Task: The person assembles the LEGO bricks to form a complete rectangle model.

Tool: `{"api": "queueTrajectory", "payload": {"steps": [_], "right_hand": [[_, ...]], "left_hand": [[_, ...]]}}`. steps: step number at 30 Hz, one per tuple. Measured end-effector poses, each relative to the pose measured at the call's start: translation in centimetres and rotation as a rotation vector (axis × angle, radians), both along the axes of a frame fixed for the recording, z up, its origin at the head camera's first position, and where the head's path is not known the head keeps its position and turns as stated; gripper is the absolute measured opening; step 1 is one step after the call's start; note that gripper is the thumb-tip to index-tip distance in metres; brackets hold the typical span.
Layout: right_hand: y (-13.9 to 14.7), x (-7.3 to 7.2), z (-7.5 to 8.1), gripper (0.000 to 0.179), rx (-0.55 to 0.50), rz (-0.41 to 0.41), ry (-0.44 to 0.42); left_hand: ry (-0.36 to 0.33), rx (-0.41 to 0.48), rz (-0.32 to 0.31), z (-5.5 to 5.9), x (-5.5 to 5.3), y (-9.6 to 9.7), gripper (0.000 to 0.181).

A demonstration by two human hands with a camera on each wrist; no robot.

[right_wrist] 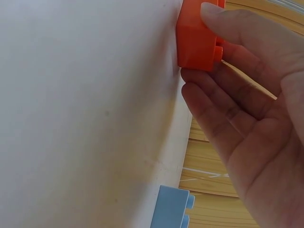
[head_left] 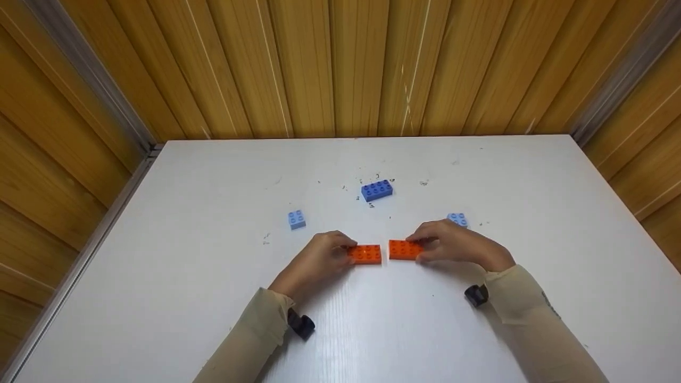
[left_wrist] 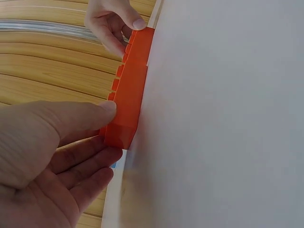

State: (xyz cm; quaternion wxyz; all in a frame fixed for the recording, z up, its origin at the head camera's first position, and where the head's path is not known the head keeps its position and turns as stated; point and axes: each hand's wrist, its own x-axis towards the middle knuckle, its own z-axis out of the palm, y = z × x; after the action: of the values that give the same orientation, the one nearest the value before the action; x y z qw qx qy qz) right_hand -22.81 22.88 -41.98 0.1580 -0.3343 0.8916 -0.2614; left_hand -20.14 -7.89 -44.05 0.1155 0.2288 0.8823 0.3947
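Two orange toy bricks lie end to end on the white table, studs up, with a narrow gap between them in the head view. My left hand [head_left: 323,257] grips the outer end of the left orange brick [head_left: 368,254], its thumb along the near side in the left wrist view. At the outer end of the right orange brick [head_left: 403,249], my right hand [head_left: 458,246] pinches with thumb and fingers. Just behind that hand sits a light blue brick [head_left: 457,218], partly hidden by it.
Farther back on the white table [head_left: 213,186] lies a darker blue brick [head_left: 377,190]. Another light blue brick [head_left: 297,219] sits beyond my left hand. Wood-patterned panels [head_left: 356,69] rise along the table's back edge and both sides.
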Motion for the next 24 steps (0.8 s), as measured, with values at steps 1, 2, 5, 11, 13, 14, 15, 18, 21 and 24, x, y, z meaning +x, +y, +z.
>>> {"api": "queueTrajectory", "payload": {"steps": [1, 2, 5, 11, 13, 14, 15, 18, 21, 24], "right_hand": [[0.01, 0.01, 0.0, 0.038, 0.001, 0.0, -0.001], [0.01, 0.01, 0.0, 0.038, 0.001, 0.002, 0.0], [0.05, 0.01, -0.02, 0.038, -0.002, 0.003, 0.001], [0.07, 0.07, 0.05, 0.038, -0.009, 0.0, 0.007], [0.03, 0.08, 0.07, 0.038, -0.006, -0.001, 0.005], [0.01, 0.08, 0.09, 0.038, -0.004, -0.002, 0.003], [-0.05, 0.08, 0.12, 0.038, -0.003, -0.003, -0.002], [-0.11, 0.13, 0.18, 0.038, 0.001, 0.001, -0.008], [-0.2, 0.18, 0.23, 0.038, -0.001, 0.003, -0.01], [-0.3, 0.23, 0.28, 0.039, -0.006, 0.006, -0.008]], "left_hand": [[-0.004, 0.001, 0.001, -0.01, -0.02, 0.01, 0.032], [-0.01, 0.003, 0.003, -0.03, -0.06, 0.02, 0.032], [-0.022, 0.01, 0.007, -0.06, -0.07, 0.04, 0.031], [-0.015, 0.04, 0.009, -0.28, -0.07, -0.06, 0.031], [-0.008, 0.046, 0.009, -0.34, -0.08, -0.08, 0.031], [-0.004, 0.049, 0.008, -0.34, -0.07, -0.07, 0.031], [-0.004, 0.049, 0.009, -0.31, -0.05, -0.07, 0.031], [-0.016, 0.046, 0.01, -0.2, 0.02, -0.05, 0.031], [-0.023, 0.044, 0.01, -0.15, 0.05, -0.05, 0.031], [-0.029, 0.04, 0.019, -0.19, 0.06, -0.08, 0.031]]}}
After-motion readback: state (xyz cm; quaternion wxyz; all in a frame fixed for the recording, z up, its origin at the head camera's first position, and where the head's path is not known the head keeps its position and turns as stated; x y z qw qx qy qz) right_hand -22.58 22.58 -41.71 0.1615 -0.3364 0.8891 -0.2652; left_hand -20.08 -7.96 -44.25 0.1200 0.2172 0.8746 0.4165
